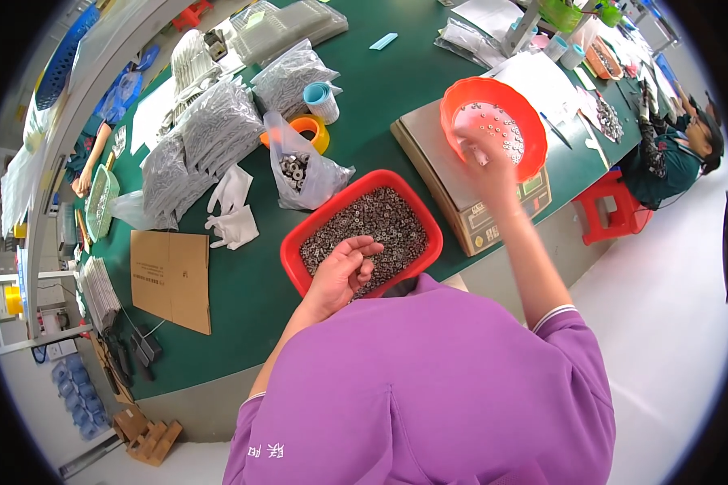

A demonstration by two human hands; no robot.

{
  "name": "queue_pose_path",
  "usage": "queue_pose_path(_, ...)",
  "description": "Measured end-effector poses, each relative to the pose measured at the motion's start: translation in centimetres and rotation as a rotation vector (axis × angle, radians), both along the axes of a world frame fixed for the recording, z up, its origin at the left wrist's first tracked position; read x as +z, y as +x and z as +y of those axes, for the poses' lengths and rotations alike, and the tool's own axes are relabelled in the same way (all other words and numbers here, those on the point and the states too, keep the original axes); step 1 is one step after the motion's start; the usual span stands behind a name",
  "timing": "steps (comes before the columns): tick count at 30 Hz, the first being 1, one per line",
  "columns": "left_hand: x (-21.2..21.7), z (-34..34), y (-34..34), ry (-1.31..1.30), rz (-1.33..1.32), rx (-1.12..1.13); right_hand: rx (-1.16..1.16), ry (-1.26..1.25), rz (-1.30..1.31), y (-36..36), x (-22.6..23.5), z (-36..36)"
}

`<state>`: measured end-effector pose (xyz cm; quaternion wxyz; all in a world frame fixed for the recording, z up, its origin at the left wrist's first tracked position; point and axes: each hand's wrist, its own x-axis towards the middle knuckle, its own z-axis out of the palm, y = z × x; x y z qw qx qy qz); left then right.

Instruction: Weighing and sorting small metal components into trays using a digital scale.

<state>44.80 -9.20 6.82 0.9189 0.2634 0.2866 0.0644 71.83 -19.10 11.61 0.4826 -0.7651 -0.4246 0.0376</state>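
Note:
My left hand (341,277) is over the near-left part of a red rectangular basin (433,234) filled with small metal nut-like parts (380,214). Its fingers curl inward; whatever they may hold is too small or hidden to make out. My right hand (488,168) reaches over the near-left rim of an orange scalloped bowl (534,121), and motion smears its fingers. A scatter of small metal parts (500,128) lies on the pale bottom of that bowl. The bowl stands on a weighing scale (430,149), right of the basin.
Behind the basin sits a plastic bag (311,174) of larger metal rings, beside an orange tape roll (314,129). White gloves (233,212), stacked plastic packets (210,129) and a cardboard sheet (170,279) lie to the left. A co-worker (675,153) sits far right near a red stool (611,210).

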Motion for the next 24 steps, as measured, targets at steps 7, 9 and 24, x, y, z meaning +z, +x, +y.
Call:
queue_pose_path(7, 1.1, -0.7, 1.1, 0.245, 0.051, -0.128, 0.618, 0.029, 1.950, -12.8, -6.3, 1.2)
queue_pose_path(9, 1.6, -1.2, 1.7, 0.332, 0.050, -0.182, 1.076, 0.331, 2.080, -13.3, -12.2, 0.5)
queue_pose_path(24, 1.1, -1.3, 1.2, 0.394, -0.059, -0.113, 0.492, 0.017, 2.094, -13.4, -8.6, 0.4)
